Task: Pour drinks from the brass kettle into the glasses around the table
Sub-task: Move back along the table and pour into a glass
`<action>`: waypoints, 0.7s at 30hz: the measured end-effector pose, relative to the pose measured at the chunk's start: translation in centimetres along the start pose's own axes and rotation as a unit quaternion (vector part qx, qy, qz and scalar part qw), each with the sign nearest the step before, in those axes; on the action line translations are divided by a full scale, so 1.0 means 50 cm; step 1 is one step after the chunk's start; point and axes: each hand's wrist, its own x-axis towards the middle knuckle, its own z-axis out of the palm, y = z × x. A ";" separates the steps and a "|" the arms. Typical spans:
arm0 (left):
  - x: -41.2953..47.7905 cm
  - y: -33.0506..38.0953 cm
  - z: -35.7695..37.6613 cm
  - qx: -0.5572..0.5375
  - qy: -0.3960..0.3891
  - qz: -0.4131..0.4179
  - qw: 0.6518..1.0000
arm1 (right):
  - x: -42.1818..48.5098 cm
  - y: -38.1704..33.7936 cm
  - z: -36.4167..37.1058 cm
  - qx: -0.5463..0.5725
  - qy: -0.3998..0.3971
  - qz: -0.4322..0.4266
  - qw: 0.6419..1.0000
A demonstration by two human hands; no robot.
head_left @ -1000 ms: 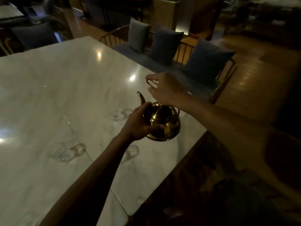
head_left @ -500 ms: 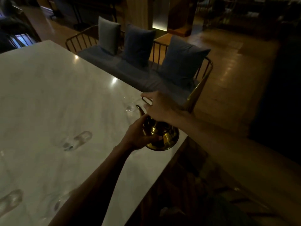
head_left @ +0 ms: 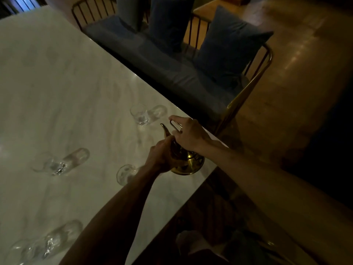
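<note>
I hold the brass kettle (head_left: 188,163) above the right edge of the white marble table (head_left: 63,88). My right hand (head_left: 188,134) grips its wire handle from above, and my left hand (head_left: 162,157) cups its left side. The spout points up and left toward a clear glass (head_left: 147,114) near the table's corner. Another glass (head_left: 125,174) stands just left of my left forearm, partly hidden by it. Further glasses stand at mid-left (head_left: 61,162) and at the bottom left (head_left: 47,243).
A blue cushioned bench (head_left: 172,69) with a brass frame and dark pillows runs along the table's far side. Wooden floor (head_left: 296,73) lies to the right. A dark chair seat sits below the table's near edge.
The view has tilted down and shifted right along the table. Both hands keep their hold on the kettle, which now sits closer to the corner glass, with more glasses in sight.
</note>
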 end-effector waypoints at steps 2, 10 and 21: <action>0.009 -0.004 0.006 0.002 0.002 -0.011 1.000 | 0.011 0.011 0.004 0.004 -0.008 -0.005 1.000; 0.033 -0.021 0.018 -0.009 0.003 -0.039 0.999 | 0.034 0.027 0.026 -0.007 -0.023 -0.031 0.999; 0.033 -0.032 0.018 -0.025 -0.018 -0.045 0.998 | 0.033 0.039 0.040 -0.048 -0.021 -0.053 0.997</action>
